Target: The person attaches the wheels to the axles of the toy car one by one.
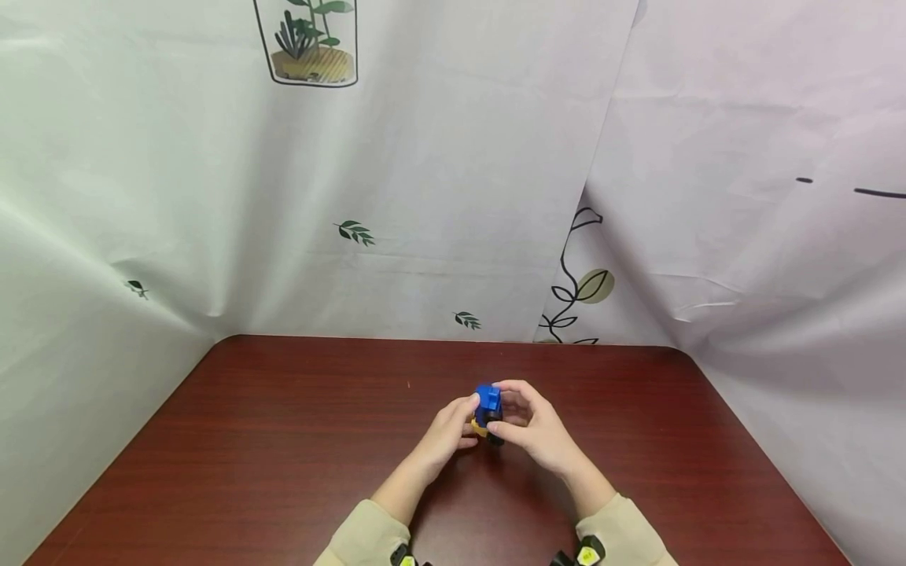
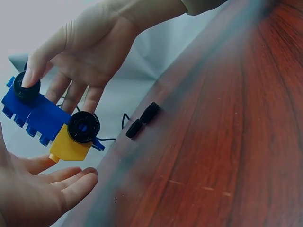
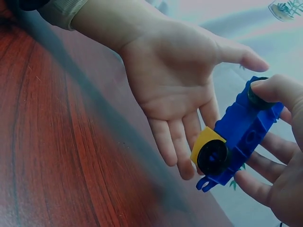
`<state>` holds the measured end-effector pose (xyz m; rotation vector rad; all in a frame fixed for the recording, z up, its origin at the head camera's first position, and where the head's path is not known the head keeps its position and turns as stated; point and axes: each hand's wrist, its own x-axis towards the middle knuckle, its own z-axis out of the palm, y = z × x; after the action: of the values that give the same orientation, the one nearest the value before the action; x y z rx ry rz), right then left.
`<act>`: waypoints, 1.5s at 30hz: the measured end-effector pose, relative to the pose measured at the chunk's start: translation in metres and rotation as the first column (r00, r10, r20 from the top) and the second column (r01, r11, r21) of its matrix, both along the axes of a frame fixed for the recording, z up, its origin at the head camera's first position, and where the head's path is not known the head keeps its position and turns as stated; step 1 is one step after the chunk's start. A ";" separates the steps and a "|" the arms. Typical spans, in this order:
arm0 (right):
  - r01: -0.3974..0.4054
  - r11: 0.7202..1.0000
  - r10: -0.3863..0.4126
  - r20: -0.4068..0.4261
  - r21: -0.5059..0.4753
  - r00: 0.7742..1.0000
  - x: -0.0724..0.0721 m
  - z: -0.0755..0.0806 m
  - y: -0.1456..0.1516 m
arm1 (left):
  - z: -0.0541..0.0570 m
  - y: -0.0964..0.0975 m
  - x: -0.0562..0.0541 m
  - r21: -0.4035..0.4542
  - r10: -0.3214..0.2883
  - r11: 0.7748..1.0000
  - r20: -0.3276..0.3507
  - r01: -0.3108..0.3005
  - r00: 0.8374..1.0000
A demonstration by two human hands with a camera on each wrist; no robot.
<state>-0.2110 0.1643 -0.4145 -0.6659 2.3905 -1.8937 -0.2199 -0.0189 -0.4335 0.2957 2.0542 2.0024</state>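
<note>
Right now I have the toy [image 1: 488, 398] between both hands, over the near-middle part of the table [image 1: 283, 440]. It is a small block-built vehicle, mostly glossy blue, long and narrow. My left wrist view gives me its row of blue studs [image 2: 31, 128] down one edge, and a yellow block [image 2: 71, 144] at one end with a stud of its own.

I count two black wheels facing me there: the near one [image 2: 84, 126] sits against the yellow block and shows a blue centre, while the far one [image 3: 258, 100] sits at the opposite end. My right wrist view adds a round hole [image 3: 251, 137] in the blue flank and a little blue loop [image 3: 204, 183] sticking out past the yellow end. The whole thing is tilted, running slantwise in both wrist views.

My right hand [image 1: 541, 432] has hold of it, thumb pressed on the far wheel and fingers behind the body. My left hand [image 1: 442, 435] is spread, fingers nearly straight beside the yellow end; I can't tell how firmly they touch it. Beyond the table hangs pale cloth [image 1: 439, 157] printed with leaves.
</note>
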 end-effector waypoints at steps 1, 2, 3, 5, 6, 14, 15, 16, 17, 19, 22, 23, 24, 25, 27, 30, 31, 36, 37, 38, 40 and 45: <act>-0.009 1.000 0.009 -0.009 0.002 1.000 0.000 0.000 0.000 | 0.000 0.000 0.000 0.014 -0.005 1.000 0.012 0.005 1.000; -0.017 1.000 0.017 -0.017 0.004 1.000 0.001 0.000 0.000 | 0.001 0.000 0.000 0.027 -0.010 1.000 0.021 0.010 1.000; -0.024 1.000 0.024 -0.025 0.009 0.999 0.001 0.000 -0.001 | 0.002 0.000 0.001 0.042 -0.015 0.999 0.030 0.014 0.999; -0.041 0.999 0.042 -0.037 0.010 0.998 0.002 0.000 -0.001 | 0.003 -0.001 0.001 0.072 -0.025 0.997 0.043 0.022 0.999; -0.050 0.999 0.050 -0.041 0.010 0.998 0.003 0.001 -0.001 | 0.002 -0.001 0.001 0.086 -0.029 0.996 0.046 0.025 0.999; -0.093 0.996 0.092 -0.082 -0.007 0.992 0.002 0.001 -0.002 | 0.000 -0.002 -0.001 0.153 -0.031 0.988 0.028 0.026 0.999; -0.095 0.995 0.094 -0.087 -0.005 0.992 0.002 0.001 -0.002 | 0.000 -0.002 -0.001 0.155 -0.026 0.988 0.026 0.022 0.999; -0.101 0.995 0.100 -0.093 -0.005 0.991 0.002 0.002 -0.002 | 0.000 -0.002 -0.001 0.159 -0.021 0.987 0.024 0.017 0.999; -0.102 0.995 0.101 -0.097 -0.001 0.990 0.002 0.002 -0.002 | 0.000 -0.002 -0.001 0.161 -0.016 0.987 0.020 0.013 1.000; -0.104 0.995 0.104 -0.092 0.011 0.990 0.002 0.003 -0.001 | -0.001 -0.002 -0.002 0.159 -0.002 0.987 0.006 0.001 1.000; -0.099 0.994 0.101 -0.060 0.035 0.993 0.001 0.004 0.002 | -0.003 -0.003 -0.002 0.154 0.018 0.988 -0.021 -0.014 1.000; -0.093 0.995 0.095 -0.045 0.048 0.994 0.001 0.004 0.002 | -0.003 -0.004 -0.002 0.153 0.023 0.988 -0.028 -0.018 0.999; -0.089 0.994 0.091 -0.029 0.056 0.995 0.001 0.004 0.003 | -0.003 -0.004 -0.002 0.152 0.029 0.988 -0.034 -0.023 0.999; -0.091 0.994 0.092 -0.017 0.059 0.996 0.000 0.003 0.004 | -0.003 -0.004 -0.001 0.153 0.032 0.988 -0.041 -0.025 0.999; -0.088 0.994 0.088 0.006 0.066 0.996 -0.001 0.002 0.006 | -0.003 -0.005 -0.001 0.148 0.038 0.989 -0.051 -0.030 0.998; -0.103 0.993 0.102 0.029 0.060 0.994 -0.002 0.000 0.008 | -0.004 -0.005 -0.001 0.141 0.041 0.989 -0.061 -0.032 0.997; -0.109 0.993 0.107 0.035 0.055 0.994 -0.003 -0.001 0.009 | -0.004 -0.005 -0.001 0.140 0.041 0.990 -0.066 -0.031 0.997; -0.118 0.992 0.116 0.051 0.038 0.992 -0.006 -0.003 0.014 | -0.005 -0.007 -0.003 0.134 0.013 0.991 -0.086 -0.001 0.996; -0.119 0.992 0.117 0.051 0.038 0.992 -0.006 -0.003 0.015 | -0.006 -0.007 -0.003 0.130 0.005 0.992 -0.091 0.007 0.996; -0.119 0.992 0.117 0.050 0.040 0.992 -0.007 -0.004 0.015 | -0.006 -0.007 -0.003 0.117 -0.001 0.993 -0.099 0.012 0.995; -0.116 0.992 0.113 0.051 0.053 0.992 -0.008 -0.005 0.017 | -0.007 -0.008 -0.003 0.092 -0.007 0.996 -0.119 0.018 0.993; -0.046 0.990 0.041 0.045 0.131 0.998 -0.011 -0.007 0.020 | -0.010 -0.008 -0.004 0.036 -0.011 0.999 -0.180 0.018 0.984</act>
<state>-0.2218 0.1844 -0.4215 -0.6566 2.4283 -1.6977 -0.2236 -0.0271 -0.4433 0.5153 2.1132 2.0757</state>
